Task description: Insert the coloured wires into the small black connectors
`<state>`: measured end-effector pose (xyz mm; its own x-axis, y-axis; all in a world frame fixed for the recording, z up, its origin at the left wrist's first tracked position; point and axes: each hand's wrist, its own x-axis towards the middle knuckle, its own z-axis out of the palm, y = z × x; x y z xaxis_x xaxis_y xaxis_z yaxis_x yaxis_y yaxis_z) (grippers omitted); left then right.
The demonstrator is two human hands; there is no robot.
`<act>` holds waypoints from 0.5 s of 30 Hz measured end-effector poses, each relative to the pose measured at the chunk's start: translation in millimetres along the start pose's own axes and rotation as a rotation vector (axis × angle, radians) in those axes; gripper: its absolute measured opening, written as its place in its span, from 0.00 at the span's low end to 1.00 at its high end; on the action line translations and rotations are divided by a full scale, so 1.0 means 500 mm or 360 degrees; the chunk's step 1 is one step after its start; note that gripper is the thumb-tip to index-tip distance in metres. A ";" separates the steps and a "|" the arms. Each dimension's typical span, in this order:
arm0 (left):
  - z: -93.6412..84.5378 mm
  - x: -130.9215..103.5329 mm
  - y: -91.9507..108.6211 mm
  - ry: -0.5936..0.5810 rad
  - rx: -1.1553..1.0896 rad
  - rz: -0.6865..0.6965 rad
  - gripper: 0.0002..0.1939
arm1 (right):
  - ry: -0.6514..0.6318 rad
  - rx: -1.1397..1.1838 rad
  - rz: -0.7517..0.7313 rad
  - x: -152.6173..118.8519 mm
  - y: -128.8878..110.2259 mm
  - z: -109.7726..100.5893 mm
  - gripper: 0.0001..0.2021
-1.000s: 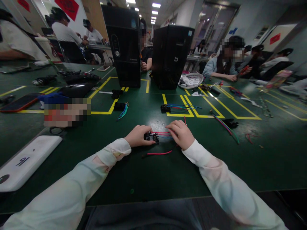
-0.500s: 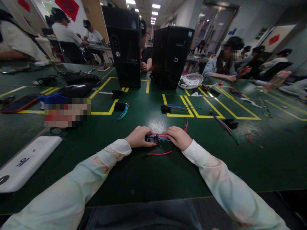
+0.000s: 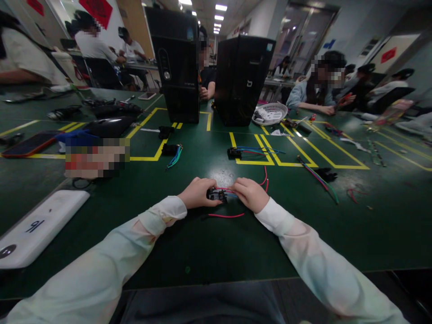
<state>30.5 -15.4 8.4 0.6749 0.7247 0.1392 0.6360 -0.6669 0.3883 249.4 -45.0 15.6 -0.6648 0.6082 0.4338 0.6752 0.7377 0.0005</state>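
Note:
My left hand (image 3: pixel 200 192) is closed around a small black plastic part (image 3: pixel 218 195) with metal-looking bits inside, close above the green table. Red and blue wires (image 3: pixel 230 193) run from that part to the right. My right hand (image 3: pixel 250 193) pinches these wires between thumb and fingers, just beside the part. Red wire ends (image 3: pixel 265 175) stick out beyond the right hand. A loose red wire (image 3: pixel 227 216) with a dark end lies on the table in front of both hands.
Black parts with wires (image 3: pixel 234 153) lie farther back, another (image 3: pixel 172 150) to the left. Two black computer towers (image 3: pixel 245 81) stand behind. A white device (image 3: pixel 47 225) sits at left, a white basket (image 3: pixel 270 113) back right. Yellow tape marks the green table (image 3: pixel 216 252). Several people sit around.
The red wire ends beyond my right hand have shifted slightly, with more red showing there. Both hands keep nearly the same place and grip; the whole view has moved a little.

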 end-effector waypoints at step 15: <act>0.003 0.001 0.020 0.0006 0.0023 0.0021 0.20 | 0.0085 -0.0022 0.0134 0.016 -0.028 -0.012 0.11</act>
<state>37.7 -21.7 10.8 0.6818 0.7165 0.1477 0.6325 -0.6788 0.3729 236.7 -51.9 24.5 -0.5877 0.6513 0.4801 0.7327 0.6800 -0.0256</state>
